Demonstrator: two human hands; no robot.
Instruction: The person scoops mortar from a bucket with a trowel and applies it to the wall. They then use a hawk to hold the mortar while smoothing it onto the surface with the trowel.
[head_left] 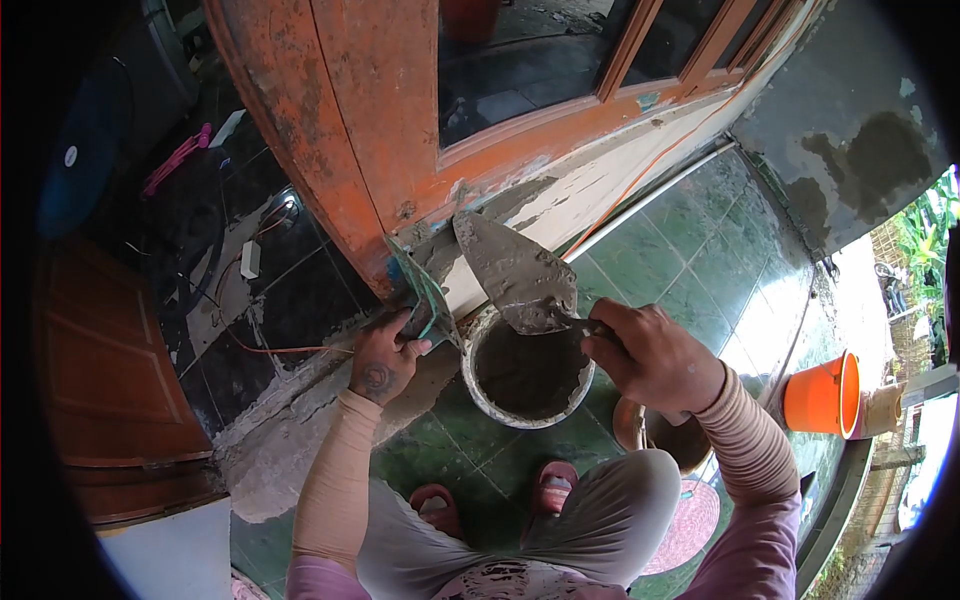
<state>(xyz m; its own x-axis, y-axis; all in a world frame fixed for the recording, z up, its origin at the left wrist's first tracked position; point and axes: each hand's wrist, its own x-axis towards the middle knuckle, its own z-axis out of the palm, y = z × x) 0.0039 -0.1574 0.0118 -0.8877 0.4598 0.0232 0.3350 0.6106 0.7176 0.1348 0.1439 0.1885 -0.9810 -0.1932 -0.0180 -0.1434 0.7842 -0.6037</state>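
My right hand (655, 350) is closed round the handle of a pointed trowel (515, 265). Its broad blade is coated in wet grey mortar and reaches over the rim of a bucket (477, 392) toward the wall. Grey mortar (530, 370) fills the inside of that bucket, between my knees and the wall. My left hand (385, 360) grips a flat, mortar-smeared plastering float (428, 295) with green edges, tilted on edge beside the door frame's foot; its handle is mostly hidden by my fingers.
An orange wooden frame with glass panes (530, 70) rises ahead above a patchy wall base (610, 180). A second container (680, 440) sits below my right forearm. An orange bucket (820, 395) stands right. Cables and a white power strip (250, 260) lie on dark tiles at left.
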